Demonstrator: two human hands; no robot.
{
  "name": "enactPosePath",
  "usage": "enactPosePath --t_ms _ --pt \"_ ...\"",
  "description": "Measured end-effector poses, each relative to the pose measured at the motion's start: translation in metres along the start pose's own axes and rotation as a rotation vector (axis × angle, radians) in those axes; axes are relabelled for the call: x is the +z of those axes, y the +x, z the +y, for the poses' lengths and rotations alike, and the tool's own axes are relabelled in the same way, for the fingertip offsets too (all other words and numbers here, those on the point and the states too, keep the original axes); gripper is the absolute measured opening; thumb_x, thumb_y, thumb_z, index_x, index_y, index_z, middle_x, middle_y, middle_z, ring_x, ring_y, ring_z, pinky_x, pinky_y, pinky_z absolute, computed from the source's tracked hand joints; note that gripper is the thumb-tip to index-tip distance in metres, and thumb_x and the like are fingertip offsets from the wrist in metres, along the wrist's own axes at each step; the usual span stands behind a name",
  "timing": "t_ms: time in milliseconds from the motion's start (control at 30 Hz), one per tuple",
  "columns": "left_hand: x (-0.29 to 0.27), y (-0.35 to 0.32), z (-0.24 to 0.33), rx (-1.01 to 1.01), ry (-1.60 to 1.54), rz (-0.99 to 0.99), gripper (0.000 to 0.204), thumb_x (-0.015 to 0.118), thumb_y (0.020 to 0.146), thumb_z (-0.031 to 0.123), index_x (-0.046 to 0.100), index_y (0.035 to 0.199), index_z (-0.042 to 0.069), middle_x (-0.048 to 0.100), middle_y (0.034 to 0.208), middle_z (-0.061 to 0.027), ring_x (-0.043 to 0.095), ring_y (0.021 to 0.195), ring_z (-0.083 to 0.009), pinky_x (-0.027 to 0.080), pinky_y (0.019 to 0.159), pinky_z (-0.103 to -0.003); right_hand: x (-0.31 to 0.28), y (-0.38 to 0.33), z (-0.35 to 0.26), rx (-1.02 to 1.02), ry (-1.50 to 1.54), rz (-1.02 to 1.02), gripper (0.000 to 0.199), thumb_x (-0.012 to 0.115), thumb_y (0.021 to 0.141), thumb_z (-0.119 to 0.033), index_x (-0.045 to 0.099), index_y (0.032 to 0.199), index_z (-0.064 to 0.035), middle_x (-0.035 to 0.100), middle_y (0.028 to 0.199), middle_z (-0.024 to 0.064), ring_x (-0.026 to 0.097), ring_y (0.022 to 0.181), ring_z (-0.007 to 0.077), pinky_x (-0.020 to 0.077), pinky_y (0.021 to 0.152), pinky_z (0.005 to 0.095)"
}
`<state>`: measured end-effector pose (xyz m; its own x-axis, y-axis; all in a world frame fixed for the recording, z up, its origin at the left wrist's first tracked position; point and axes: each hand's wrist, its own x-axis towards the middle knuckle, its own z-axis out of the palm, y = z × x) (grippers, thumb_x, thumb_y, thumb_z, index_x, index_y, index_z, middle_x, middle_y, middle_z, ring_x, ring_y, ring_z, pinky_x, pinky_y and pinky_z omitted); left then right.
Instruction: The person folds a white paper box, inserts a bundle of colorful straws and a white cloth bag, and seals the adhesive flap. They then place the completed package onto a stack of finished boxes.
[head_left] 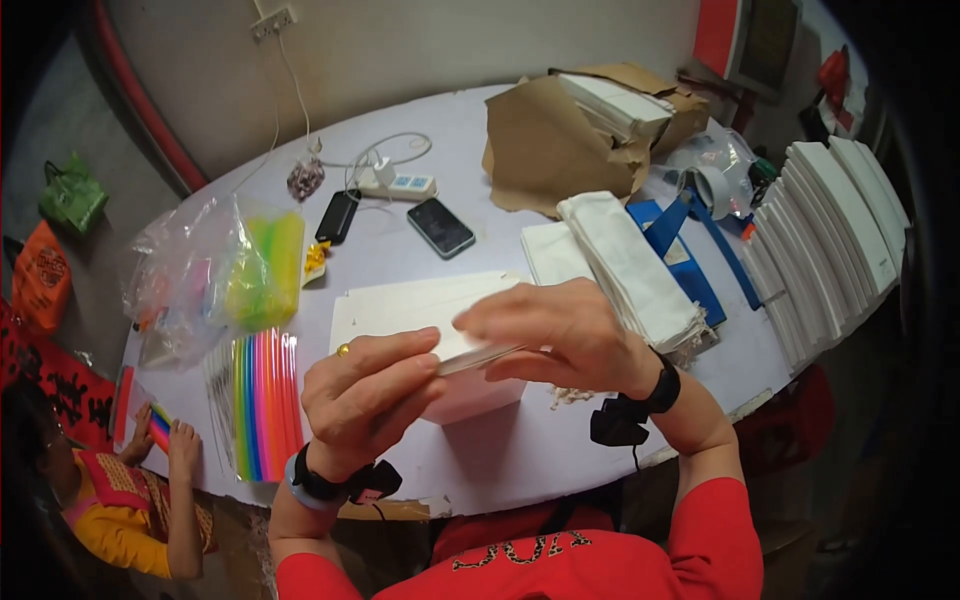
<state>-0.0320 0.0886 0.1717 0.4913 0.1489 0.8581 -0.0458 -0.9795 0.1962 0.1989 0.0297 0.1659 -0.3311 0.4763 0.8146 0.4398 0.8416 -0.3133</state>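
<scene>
Head view: the left hand [375,385] and right hand [555,335] both pinch a thin white card [478,357], fingers closed on its ends, above a white paper stack [400,305] on the pale surface [520,450], rainbow straws [262,400] nearby.

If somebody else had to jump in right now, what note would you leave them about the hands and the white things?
Left hand: pinching the near end of a thin white piece.
Right hand: resting on top of its other end.
Under both hands: a white stack on the table.
Done: white packs lined up at the right.
Left: cloth pile beside the stack, and more in the torn brown wrapping.
</scene>
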Motion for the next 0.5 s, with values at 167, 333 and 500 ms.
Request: enactPosePath --t_ms 167,333,500 --pt "0.004 0.000 -0.006 -0.015 0.048 0.017 0.028 0.075 0.072 -0.001 0.068 0.100 0.002 0.068 0.098 -0.0166 0.068 0.078 -0.0247 0.055 0.064 -0.029 -0.003 -0.011 0.002 0.227 0.196 0.111 0.042 0.077 0.072 0.001 0.062 0.111 -0.0045 0.069 0.100 0.0155 0.069 0.084 0.0256 0.0565 0.068 0.0300" --pt "0.001 0.000 -0.016 -0.032 0.049 -0.002 0.034 0.074 0.070 -0.004 0.069 0.103 0.004 0.068 0.099 -0.0163 0.067 0.076 -0.0231 0.053 0.062 -0.028 -0.007 -0.006 0.012 0.132 0.119 0.037 0.045 0.077 0.072 0.003 0.061 0.114 -0.0039 0.069 0.098 0.0160 0.069 0.086 0.0266 0.0567 0.070 0.0315" --pt "0.003 0.000 -0.023 -0.031 0.033 0.006 0.033 0.073 0.071 -0.004 0.068 0.103 0.003 0.068 0.099 -0.0164 0.067 0.076 -0.0230 0.053 0.062 -0.028 -0.004 -0.010 0.020 0.140 0.158 0.084 0.043 0.077 0.072 0.004 0.062 0.111 -0.0040 0.070 0.096 0.0140 0.069 0.085 0.0270 0.0566 0.070 0.0322"
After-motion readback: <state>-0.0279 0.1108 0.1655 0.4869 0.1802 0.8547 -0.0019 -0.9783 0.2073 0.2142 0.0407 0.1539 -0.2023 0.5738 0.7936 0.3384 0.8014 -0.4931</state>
